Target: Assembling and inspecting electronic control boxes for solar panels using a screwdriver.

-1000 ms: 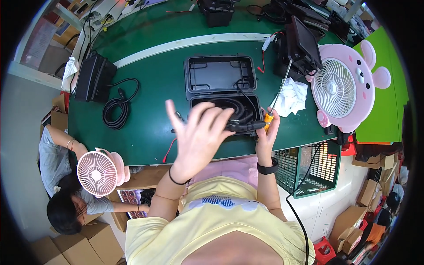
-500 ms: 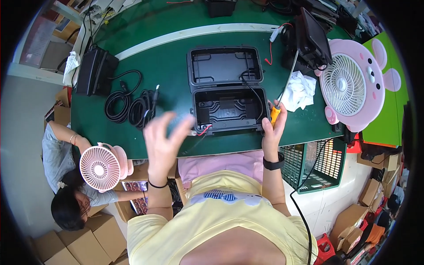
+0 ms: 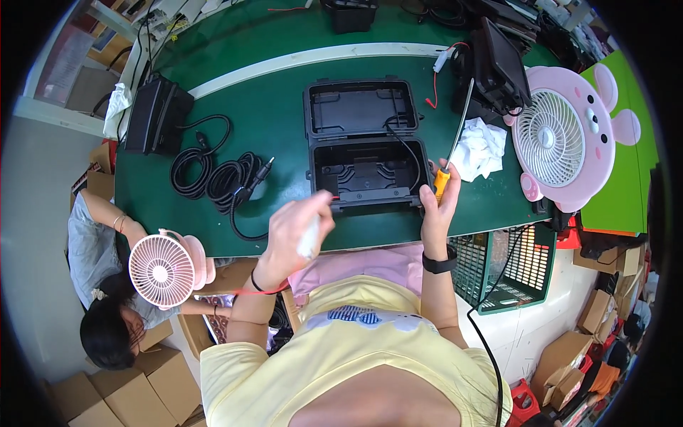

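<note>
Head view: right hand [image 3: 435, 206] grips an upright orange-handled screwdriver [image 3: 451, 155] at the open black case's [image 3: 366, 146] right edge; left hand [image 3: 295, 231], curled around something small and white, hovers near the table's [image 3: 284, 107] front edge.

Matt black plastic case [image 3: 366, 146]

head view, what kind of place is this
Most likely a small electronics assembly or repair workshop: a long green-covered workbench bearing an opened black plastic case, coiled black cables, an orange-handled screwdriver in the right hand, and cardboard boxes on the floor.
</note>
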Demonstrator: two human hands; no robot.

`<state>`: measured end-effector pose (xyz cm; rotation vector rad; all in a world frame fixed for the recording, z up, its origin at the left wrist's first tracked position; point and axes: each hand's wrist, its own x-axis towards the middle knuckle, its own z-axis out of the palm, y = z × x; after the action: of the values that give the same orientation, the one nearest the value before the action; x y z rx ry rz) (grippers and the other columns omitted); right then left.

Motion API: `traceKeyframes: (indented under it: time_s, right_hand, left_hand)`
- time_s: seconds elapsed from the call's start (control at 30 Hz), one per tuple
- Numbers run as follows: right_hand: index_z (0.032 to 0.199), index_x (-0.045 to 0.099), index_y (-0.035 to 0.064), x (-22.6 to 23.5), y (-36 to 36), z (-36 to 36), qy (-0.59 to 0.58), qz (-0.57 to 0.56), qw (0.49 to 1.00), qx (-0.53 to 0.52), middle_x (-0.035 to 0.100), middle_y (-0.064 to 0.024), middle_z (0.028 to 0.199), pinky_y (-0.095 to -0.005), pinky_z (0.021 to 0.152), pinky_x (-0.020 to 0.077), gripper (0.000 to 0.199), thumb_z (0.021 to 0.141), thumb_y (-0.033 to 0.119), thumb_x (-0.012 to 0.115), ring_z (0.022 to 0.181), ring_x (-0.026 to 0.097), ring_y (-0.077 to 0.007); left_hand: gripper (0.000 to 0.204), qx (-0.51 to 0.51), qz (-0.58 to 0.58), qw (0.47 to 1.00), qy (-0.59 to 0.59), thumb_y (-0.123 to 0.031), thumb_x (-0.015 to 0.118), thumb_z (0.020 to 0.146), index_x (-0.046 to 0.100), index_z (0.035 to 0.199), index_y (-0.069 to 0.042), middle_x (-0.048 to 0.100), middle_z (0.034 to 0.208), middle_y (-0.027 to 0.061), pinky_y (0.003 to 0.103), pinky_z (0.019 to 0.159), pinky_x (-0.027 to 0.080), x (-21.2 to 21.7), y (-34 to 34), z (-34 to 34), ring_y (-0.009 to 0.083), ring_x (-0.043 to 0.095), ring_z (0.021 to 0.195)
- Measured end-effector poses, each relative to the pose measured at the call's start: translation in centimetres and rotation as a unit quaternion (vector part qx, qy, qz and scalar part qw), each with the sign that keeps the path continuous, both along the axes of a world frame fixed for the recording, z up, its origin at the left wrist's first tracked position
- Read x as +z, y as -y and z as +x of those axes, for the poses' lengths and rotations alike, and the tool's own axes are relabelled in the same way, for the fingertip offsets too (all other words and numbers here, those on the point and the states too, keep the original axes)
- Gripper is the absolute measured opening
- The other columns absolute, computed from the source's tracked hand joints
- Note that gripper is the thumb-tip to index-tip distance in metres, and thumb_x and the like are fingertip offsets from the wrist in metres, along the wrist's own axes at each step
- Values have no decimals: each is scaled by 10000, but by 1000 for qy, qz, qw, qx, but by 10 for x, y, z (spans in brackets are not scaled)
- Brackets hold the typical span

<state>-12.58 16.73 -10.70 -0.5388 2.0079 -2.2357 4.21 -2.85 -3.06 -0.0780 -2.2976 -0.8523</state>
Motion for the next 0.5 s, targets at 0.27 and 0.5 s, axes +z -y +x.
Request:
traceKeyframes:
  time_s: [0.27,0.5]
  right_hand:
    - [1437,352,12,-5,-2,0,-12,-2,1000,0,449,-143,1419,-373,1100,361,655,895,166,685,1318,488,-275]
    - [1435,361,3,-8,-4,1,-14,-8,1000,10,458,-136,1395,-373,1114,347,655,895,188,682,1317,479,-267]
  left_hand:
    - [581,152,150,974,82,-45,797,776,648,1327,-156,448,779,39,281,578,394,38,-16,-37,146,425,609]
    - [147,176,89,979,61,-81,800,802,744,937,-73,474,694,25,274,505,354,35,-22,-44,110,468,564]
